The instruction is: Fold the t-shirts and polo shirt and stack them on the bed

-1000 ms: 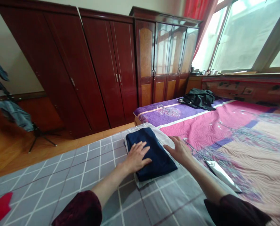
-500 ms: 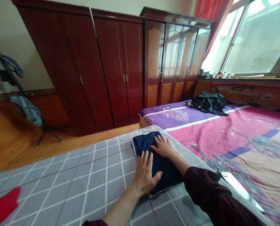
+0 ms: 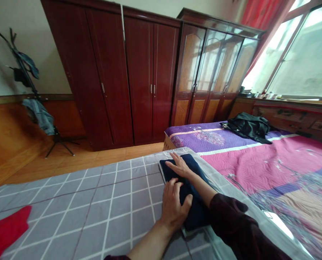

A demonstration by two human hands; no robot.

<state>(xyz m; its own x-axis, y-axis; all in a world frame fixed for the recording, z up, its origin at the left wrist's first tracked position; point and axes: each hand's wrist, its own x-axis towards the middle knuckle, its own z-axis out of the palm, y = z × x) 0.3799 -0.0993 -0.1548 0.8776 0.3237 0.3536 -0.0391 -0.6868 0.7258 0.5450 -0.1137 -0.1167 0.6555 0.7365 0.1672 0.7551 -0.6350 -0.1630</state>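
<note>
A folded dark blue cloth piece (image 3: pixel 197 213), perhaps a garment, lies on the grey checked bed cover (image 3: pixel 114 202). A pale edge shows along its left side and at its near corner. My left hand (image 3: pixel 174 206) rests on its left near part, fingers a little bent and thumb held apart. Farther up, my right hand (image 3: pixel 180 167) lies across the cloth's far end with its fingers stretched and spread. Neither hand is gripping the cloth. My right forearm covers part of the cloth's right side.
Red cloth (image 3: pixel 9 229) lies at the left on the bed cover. A white phone-like object (image 3: pixel 278 224) is at the right edge. Beyond stand a bed with a purple and pink quilt (image 3: pixel 239 162), a black garment (image 3: pixel 247 126), dark red wardrobes (image 3: pixel 141 79) and a coat stand (image 3: pixel 28 76).
My right hand has slid leftward over the far end of the cloth. My left hand's fingers have become more bent. The camera view has turned slightly left.
</note>
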